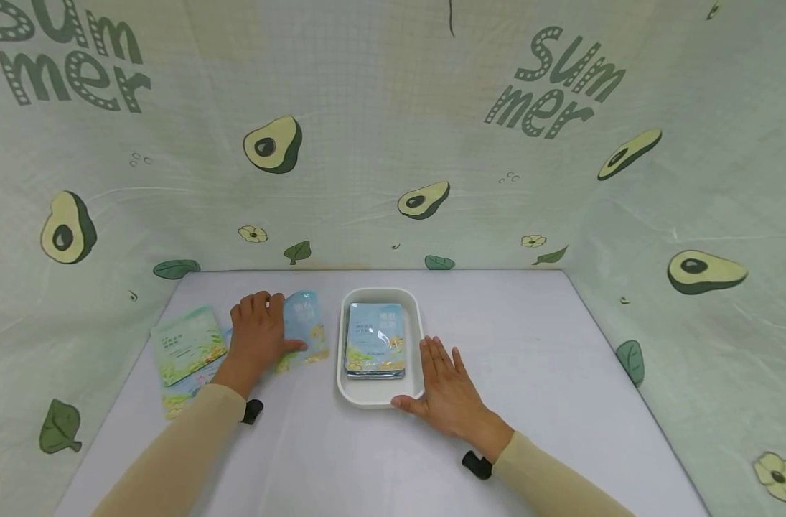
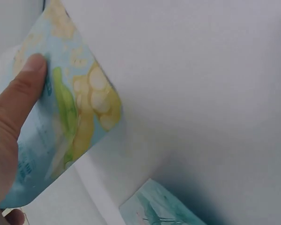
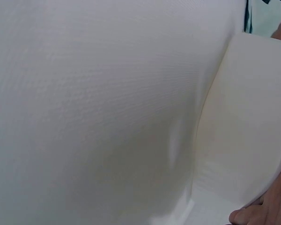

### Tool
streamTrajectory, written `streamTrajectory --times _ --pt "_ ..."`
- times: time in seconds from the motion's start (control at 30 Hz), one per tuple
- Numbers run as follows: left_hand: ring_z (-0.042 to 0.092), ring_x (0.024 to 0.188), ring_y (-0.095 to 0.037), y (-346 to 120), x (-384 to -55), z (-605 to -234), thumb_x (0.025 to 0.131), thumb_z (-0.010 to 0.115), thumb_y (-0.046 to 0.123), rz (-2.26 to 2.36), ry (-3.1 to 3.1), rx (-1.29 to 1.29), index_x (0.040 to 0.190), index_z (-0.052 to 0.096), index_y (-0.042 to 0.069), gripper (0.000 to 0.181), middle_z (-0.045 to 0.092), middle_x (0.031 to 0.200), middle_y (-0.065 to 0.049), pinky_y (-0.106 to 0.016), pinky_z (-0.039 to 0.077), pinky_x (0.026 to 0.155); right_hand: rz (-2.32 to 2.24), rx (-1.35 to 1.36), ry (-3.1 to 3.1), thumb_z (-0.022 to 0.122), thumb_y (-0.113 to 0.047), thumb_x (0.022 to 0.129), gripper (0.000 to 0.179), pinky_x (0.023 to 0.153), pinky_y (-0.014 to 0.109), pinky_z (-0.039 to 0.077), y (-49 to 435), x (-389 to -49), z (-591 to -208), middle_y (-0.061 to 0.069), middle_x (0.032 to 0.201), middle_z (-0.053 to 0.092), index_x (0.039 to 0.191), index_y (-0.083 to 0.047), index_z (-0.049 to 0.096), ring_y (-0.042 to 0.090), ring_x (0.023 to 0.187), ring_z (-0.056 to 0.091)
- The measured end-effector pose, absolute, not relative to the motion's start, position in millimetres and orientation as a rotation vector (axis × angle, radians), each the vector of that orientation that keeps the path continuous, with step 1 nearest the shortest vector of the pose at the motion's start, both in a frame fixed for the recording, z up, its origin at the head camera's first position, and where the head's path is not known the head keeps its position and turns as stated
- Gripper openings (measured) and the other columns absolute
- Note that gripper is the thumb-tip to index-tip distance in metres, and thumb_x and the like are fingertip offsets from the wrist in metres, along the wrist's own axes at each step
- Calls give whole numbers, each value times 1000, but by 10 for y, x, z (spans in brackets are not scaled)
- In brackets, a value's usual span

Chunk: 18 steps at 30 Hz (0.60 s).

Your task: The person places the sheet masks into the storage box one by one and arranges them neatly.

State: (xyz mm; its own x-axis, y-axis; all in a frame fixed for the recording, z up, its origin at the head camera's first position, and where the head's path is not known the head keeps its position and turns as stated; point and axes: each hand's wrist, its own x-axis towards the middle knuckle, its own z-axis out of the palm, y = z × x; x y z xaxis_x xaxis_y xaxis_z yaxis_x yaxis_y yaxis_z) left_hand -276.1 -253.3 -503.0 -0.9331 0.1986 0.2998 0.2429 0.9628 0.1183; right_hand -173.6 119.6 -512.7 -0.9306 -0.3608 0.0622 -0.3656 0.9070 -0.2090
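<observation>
My left hand pinches a flat light-blue sachet left of the tray. Close up in the left wrist view, the thumb lies across the printed face of this sachet, and a fingertip shows below its edge. A white rectangular tray stands in the middle of the table with a neat stack of similar blue sachets in it. My right hand rests with straight fingers along the tray's right side, thumb at the near corner. The right wrist view shows the tray's outer wall beside those fingers.
Left of my left hand lies a green sachet, partly over a blue one; my forearm hides some of them. A white cloth covers the table, and an avocado-print curtain hangs around its back and sides.
</observation>
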Motion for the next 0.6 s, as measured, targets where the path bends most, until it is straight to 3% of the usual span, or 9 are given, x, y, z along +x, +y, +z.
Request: streamTrajectory --times 0.23,0.43,0.53,0.6 --pt "37 116 -51 -2537 -2674 -5046 62 103 48 -247 -2686 -353 132 38 0 107 39 131 -29 -63 37 95 347 576 -3047 51 -83 93 120 129 65 15 1193 -1738 -5126 26 172 22 165 7 20 41 162 18" --pt "44 107 -51 -2524 -2619 -5108 60 105 39 -264 -2519 -411 128 42 0 101 44 125 -32 -61 42 85 340 569 -3056 50 -84 92 120 130 64 14 1197 -1744 -5138 25 173 21 165 6 19 40 163 16" --pt "50 103 -50 -2512 -2579 -5128 65 104 29 -316 -2470 -431 130 45 -2 93 45 122 -34 -58 47 83 350 571 -3052 50 -84 92 120 129 65 14 1199 -1743 -5135 26 172 22 165 7 19 40 162 17" --pt "56 89 -43 -2503 -2534 -5121 72 100 19 -413 -2492 -432 133 44 0 85 42 123 -33 -51 53 74 352 574 -3046 49 -84 93 120 129 65 15 1202 -1746 -5133 26 172 22 165 7 19 40 162 17"
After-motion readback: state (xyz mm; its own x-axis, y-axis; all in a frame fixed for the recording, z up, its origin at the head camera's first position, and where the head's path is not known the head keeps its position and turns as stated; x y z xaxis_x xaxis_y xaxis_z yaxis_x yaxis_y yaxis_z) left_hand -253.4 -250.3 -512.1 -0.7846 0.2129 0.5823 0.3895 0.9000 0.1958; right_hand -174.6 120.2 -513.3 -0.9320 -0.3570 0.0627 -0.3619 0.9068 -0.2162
